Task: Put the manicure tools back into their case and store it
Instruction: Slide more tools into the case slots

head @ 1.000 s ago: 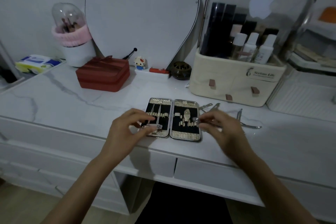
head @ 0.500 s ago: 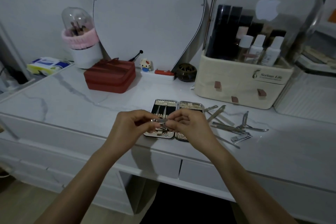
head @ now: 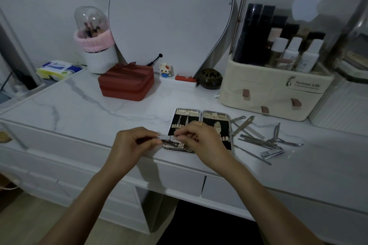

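Front half of open black-lined silver manicure case (head: 216,119) hidden behind both hands; small flat silver tool (head: 166,137) pinched between them too small to identify; loose pile of thin silver metal tools (head: 256,139) overlapping, blurred; clear-lidded cream cosmetics organizer (head: 274,89) cut off at right edge

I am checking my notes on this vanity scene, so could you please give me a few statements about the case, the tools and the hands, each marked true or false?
1. The manicure case lies open on the marble table. True.
2. Both hands hold one small metal tool between them. True: the left hand and the right hand pinch its ends.
3. All the tools are already in the case. False: loose tools lie on the table to the right of it.
4. The red box stands open. False: it is closed.
5. The cosmetics organiser stands behind the case, to the right. True.
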